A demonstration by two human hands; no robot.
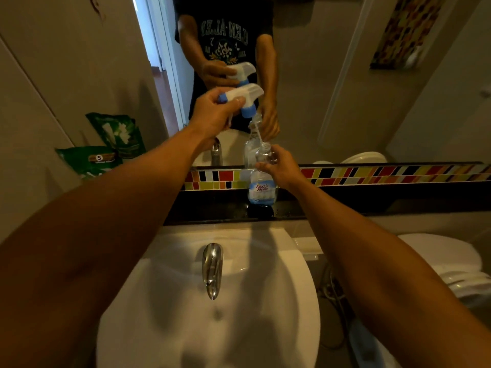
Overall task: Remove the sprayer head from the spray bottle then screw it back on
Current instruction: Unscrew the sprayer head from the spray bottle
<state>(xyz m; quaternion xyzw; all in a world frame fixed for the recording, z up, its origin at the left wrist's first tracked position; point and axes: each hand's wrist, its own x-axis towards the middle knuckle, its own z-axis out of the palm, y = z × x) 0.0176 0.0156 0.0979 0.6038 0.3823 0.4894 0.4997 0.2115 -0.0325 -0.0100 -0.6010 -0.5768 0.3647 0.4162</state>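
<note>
The white sink (279,301) filled the space under my forearms, its chrome tap (212,269) pointing back at me, and behind it ran the dark ledge (332,205) under the mirror (332,75) with its strip of coloured tiles (372,175). I had stood the spray bottle (261,185) upright on that ledge, near its middle and just beyond the sink's back rim, so the ledge carried the weight and I only had to steady it. My right hand (281,168) was curled around the bottle's shoulder just below the open neck, fingers closed on the clear plastic to keep it from tipping or turning. My left hand (212,115) was up and to the left of the bottle, closed around the sprayer head (241,98), thumb and fingers clamped on the white body with the blue collar hanging lowest. I held it high like that because its thin dip tube (257,132) reached down from the collar to the neck; whether its tip was inside the bottle I could not tell. So the head was off the threads, and I judged the removal half all but done; what remained was lowering the tube back down, seating the collar squarely on the neck and twisting it tight. Green packets (106,147) leaned against the wall at the left, out of the way.
</note>
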